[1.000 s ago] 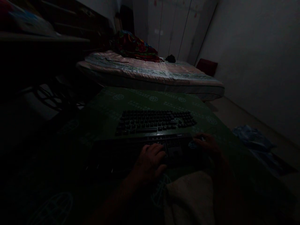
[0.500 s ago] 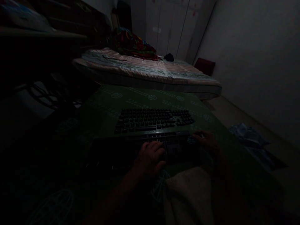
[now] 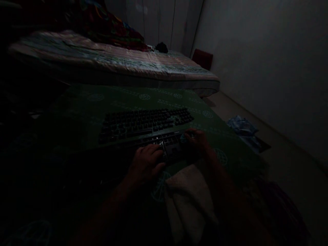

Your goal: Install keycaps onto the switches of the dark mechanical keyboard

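Observation:
A dark keyboard base (image 3: 172, 147) lies across the green table covering (image 3: 133, 95), its left part almost lost in shadow. My left hand (image 3: 147, 160) rests on it near the middle, palm down, fingers stretched out. At the base's right end, my right hand (image 3: 196, 138) has thumb and fingers drawn together. Whatever they pinch is too dark to make out. Beyond the base, black keycaps (image 3: 138, 121) are laid out in rows like a keyboard, with green showing through between some of them. A beige cloth (image 3: 189, 201) lies between my forearms.
Behind the table stands a bed (image 3: 128, 65) with a striped sheet, a red patterned blanket (image 3: 112, 32) and a small black item (image 3: 161, 47). A bluish crumpled bundle (image 3: 242, 125) is on the floor at right, below a pale wall (image 3: 269, 61). The room is very dim.
The view has swung right and slightly down, so everything sits further left and higher. Both hands stay at about the same places on the keyboard base.

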Action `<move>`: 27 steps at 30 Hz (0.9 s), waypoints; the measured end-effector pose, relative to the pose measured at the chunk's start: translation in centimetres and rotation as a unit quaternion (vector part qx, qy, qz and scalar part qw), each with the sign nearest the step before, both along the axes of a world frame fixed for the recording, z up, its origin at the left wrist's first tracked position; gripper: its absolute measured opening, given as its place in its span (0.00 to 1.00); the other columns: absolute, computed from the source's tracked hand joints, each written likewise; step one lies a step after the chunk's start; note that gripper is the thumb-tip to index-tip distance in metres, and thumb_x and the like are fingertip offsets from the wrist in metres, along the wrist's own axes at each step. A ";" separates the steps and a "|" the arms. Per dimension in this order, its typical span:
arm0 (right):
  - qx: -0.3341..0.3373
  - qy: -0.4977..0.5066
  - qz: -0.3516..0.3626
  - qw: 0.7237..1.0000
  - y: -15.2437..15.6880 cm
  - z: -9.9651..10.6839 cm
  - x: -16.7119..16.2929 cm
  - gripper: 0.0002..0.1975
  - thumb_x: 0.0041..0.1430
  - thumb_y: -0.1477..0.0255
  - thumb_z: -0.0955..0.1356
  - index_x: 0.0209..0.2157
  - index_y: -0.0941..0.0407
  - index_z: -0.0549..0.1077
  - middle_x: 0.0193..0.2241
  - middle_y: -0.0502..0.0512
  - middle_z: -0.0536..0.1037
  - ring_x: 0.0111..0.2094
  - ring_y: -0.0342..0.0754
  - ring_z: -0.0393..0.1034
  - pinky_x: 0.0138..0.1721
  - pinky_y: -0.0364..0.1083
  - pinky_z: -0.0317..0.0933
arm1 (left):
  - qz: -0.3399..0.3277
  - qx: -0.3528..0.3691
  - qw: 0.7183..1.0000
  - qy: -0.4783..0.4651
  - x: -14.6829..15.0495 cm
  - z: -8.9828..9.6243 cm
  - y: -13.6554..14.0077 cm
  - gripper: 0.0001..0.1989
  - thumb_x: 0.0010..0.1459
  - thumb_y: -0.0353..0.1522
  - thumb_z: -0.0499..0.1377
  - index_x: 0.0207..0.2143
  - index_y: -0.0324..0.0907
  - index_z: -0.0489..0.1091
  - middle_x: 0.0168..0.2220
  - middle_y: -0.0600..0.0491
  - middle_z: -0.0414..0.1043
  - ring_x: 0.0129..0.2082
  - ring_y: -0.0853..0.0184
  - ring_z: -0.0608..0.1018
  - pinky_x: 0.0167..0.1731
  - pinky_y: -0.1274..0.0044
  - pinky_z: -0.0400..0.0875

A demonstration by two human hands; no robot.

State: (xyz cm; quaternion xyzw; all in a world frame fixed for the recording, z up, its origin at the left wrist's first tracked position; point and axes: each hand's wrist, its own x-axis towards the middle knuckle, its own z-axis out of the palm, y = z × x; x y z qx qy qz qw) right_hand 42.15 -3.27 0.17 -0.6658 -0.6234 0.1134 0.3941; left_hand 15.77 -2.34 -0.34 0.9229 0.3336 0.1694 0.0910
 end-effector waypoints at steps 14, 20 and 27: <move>0.077 -0.073 -0.055 0.993 0.1 -0.5 -2.1 0.04 0.53 0.72 0.68 0.30 0.56 0.76 0.31 0.55 0.77 0.33 0.46 0.71 0.36 0.43 0.63 | -0.011 0.031 0.999 -0.006 -0.1 -0.4 0.9 0.18 0.55 0.40 0.55 0.46 0.43 0.70 0.53 0.44 0.70 0.54 0.52 0.70 0.48 0.57 0.63; 0.090 -0.076 -0.072 0.990 0.3 -0.9 -1.9 0.06 0.54 0.75 0.66 0.27 0.57 0.76 0.29 0.56 0.77 0.32 0.47 0.71 0.35 0.43 0.63 | -0.013 0.040 0.999 -0.010 -0.1 -0.4 1.0 0.18 0.55 0.41 0.54 0.46 0.43 0.71 0.53 0.44 0.70 0.53 0.51 0.71 0.47 0.57 0.64; 0.082 -0.064 -0.094 0.990 -0.1 -0.8 -2.0 0.05 0.54 0.73 0.67 0.27 0.55 0.76 0.31 0.55 0.80 0.32 0.48 0.74 0.34 0.44 0.64 | -0.013 0.040 0.999 -0.012 -0.3 -0.5 0.9 0.17 0.56 0.41 0.54 0.46 0.45 0.70 0.53 0.44 0.70 0.53 0.52 0.71 0.48 0.57 0.64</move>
